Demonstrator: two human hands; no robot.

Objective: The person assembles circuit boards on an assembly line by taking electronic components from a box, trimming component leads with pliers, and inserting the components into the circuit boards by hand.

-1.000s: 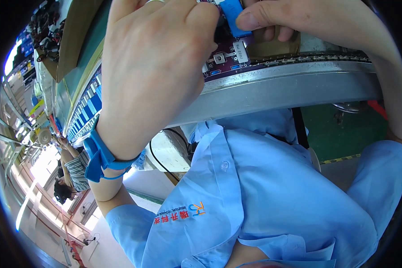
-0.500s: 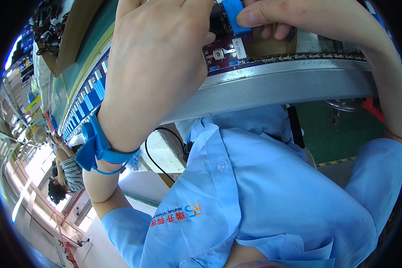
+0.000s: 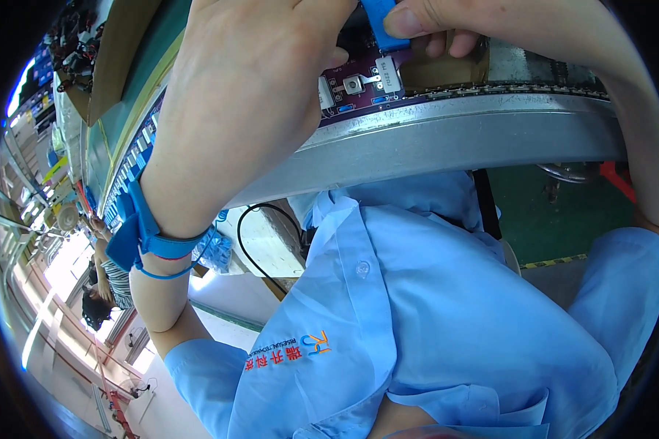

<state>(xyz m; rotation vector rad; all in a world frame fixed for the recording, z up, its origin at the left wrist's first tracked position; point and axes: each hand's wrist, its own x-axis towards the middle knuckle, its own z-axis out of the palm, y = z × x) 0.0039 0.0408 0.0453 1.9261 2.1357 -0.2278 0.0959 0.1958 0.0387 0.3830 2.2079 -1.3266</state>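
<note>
At the upper edge my right hand (image 3: 447,22) is closed, its thumb pressed against a blue block-shaped component (image 3: 383,25). That component sits at the far edge of a purple circuit board (image 3: 364,99); whether it is seated there I cannot tell. My left hand (image 3: 263,66) reaches over the board's left part, with a fingertip by a black area. Its other fingers run out of the picture, so their grip is hidden. Between the hands the board carries a white block resistor (image 3: 388,74), a small metal part (image 3: 354,84) and little blue parts. A blue wrist strap (image 3: 150,223) is on my left arm.
The board rests along a conveyor with a metal rail (image 3: 447,135) and a chain (image 3: 520,91). Further boards with blue and white parts (image 3: 135,157) line the conveyor at left. A cardboard box (image 3: 121,62) stands beyond; another person (image 3: 113,282) works farther left.
The board has slid a little to the left, and the blue component with it. My left hand and forearm have shifted slightly left; my right thumb stays on the component.
</note>
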